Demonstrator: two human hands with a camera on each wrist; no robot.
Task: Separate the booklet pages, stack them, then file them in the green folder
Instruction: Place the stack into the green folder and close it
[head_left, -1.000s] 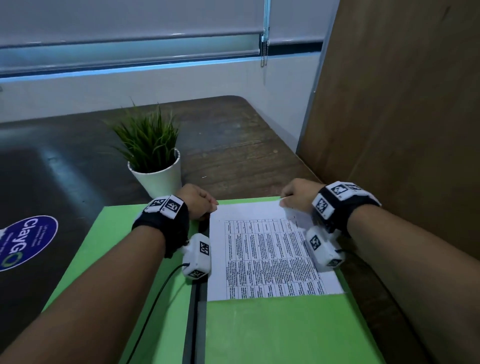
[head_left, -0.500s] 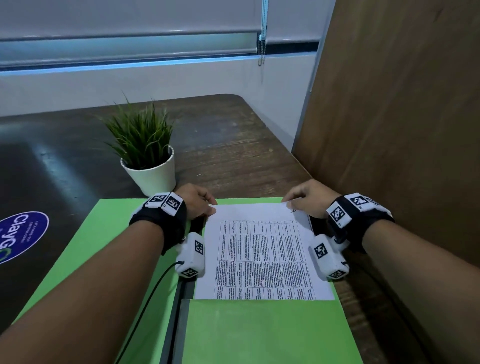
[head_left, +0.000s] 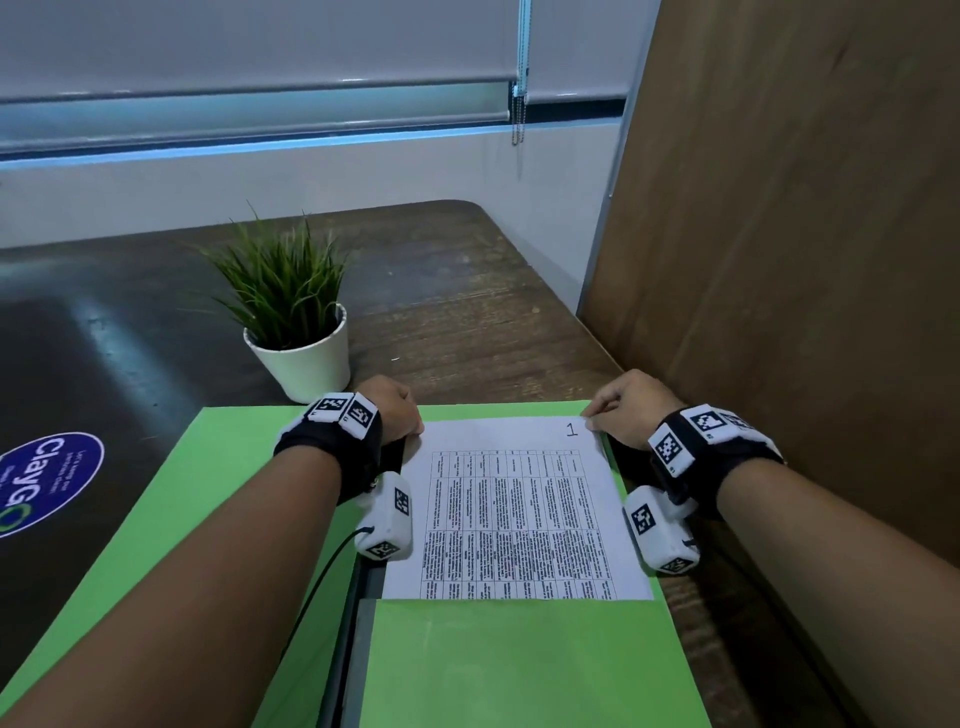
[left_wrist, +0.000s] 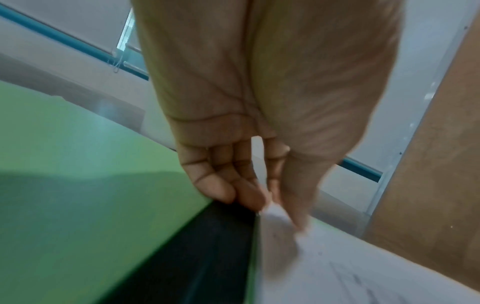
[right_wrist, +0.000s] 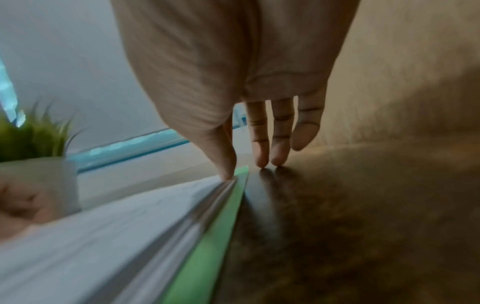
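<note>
The green folder (head_left: 208, 493) lies open on the table. A stack of white printed pages (head_left: 519, 519), marked "1" at the top right, lies on its right half, with the lower edge tucked behind the folder's pocket (head_left: 519, 665). My left hand (head_left: 415, 434) pinches the pages' top left corner, thumb on top (left_wrist: 270, 203). My right hand (head_left: 589, 423) grips the top right corner, where the thumb (right_wrist: 228, 170) presses the stack's edge. Two other right fingers touch the table beside the folder (right_wrist: 207, 246); the index finger is hidden.
A potted grass plant (head_left: 296, 332) stands just behind the folder's left half. A tall wooden panel (head_left: 779, 260) walls off the right side, close to my right wrist. A blue round sticker (head_left: 41, 483) is on the dark table (head_left: 467, 322) at the left.
The pages were tilted a second ago and now lie straight with the lower edge in the pocket. My right hand has slid off the sheet to its top right corner, uncovering the "1".
</note>
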